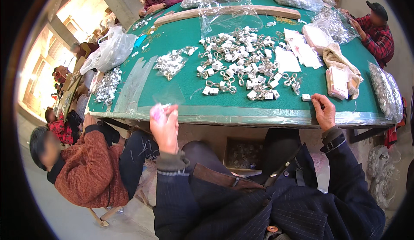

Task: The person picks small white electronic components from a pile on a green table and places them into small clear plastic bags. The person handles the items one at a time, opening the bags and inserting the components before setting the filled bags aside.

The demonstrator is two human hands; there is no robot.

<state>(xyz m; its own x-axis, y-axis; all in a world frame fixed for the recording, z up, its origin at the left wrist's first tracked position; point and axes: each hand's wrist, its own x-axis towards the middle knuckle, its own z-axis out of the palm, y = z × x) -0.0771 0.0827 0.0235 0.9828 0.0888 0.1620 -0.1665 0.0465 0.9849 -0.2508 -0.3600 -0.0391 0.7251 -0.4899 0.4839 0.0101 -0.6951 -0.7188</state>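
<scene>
My left hand (164, 128) is raised at the near table edge, closed on a small clear plastic bag (168, 97) that spreads out above the fingers. Something pink, blurred, shows at its fingertips. At the right, my right hand (324, 111) rests by the table edge, thumb and forefinger curled together at the side of a small white block (306, 97). Ahead of both hands lies a wide heap of white blocks with grey coiled cords (241, 59), seemingly charger plugs. A smaller pile of them (170, 62) lies to the left.
Pink-and-white paper packets (337, 82) and a beige cloth (340, 59) lie to the right on the green table (172, 95). Filled clear bags (384, 91) stand at the right edge. A wooden bar (276, 10) crosses the far side. Co-workers sit around; one (92, 166) is close at left.
</scene>
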